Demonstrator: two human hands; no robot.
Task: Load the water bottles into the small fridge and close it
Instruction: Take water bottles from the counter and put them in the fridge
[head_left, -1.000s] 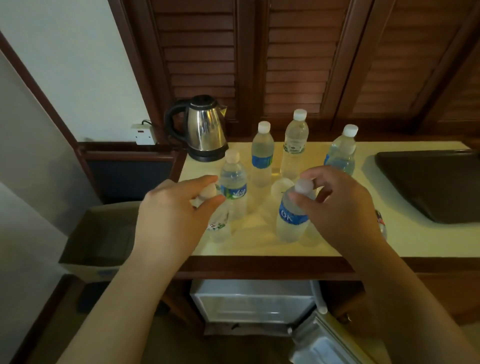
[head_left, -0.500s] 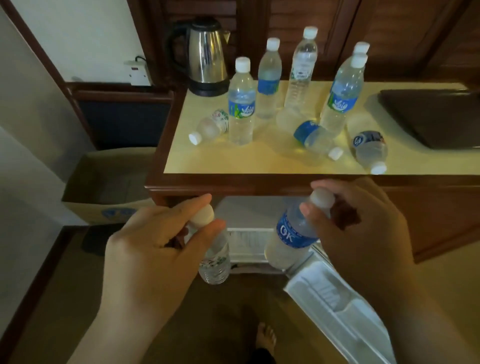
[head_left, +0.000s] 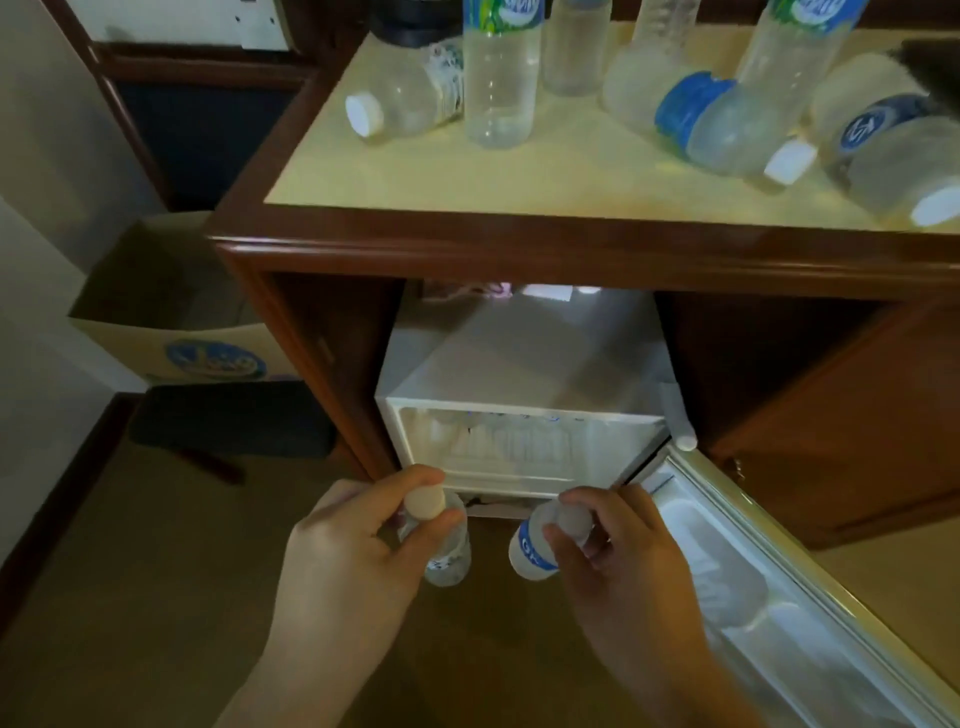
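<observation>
Below the cream-topped wooden desk, seen from my head camera, I hold one bottle in each hand before the small white fridge. My left hand has its grip pinched round the cap and neck of a clear plastic bottle with a pale label; my right hand pinches the neck of a clear bottle with a blue label. Both hang upright by the neck, probably so I can slide them in base first. The fridge's white door is swung wide to my right, leaving the opening free, though its lower rim sits just beyond the bottles. More clear bottles remain on the desk, some standing, some lying near its front edge.
</observation>
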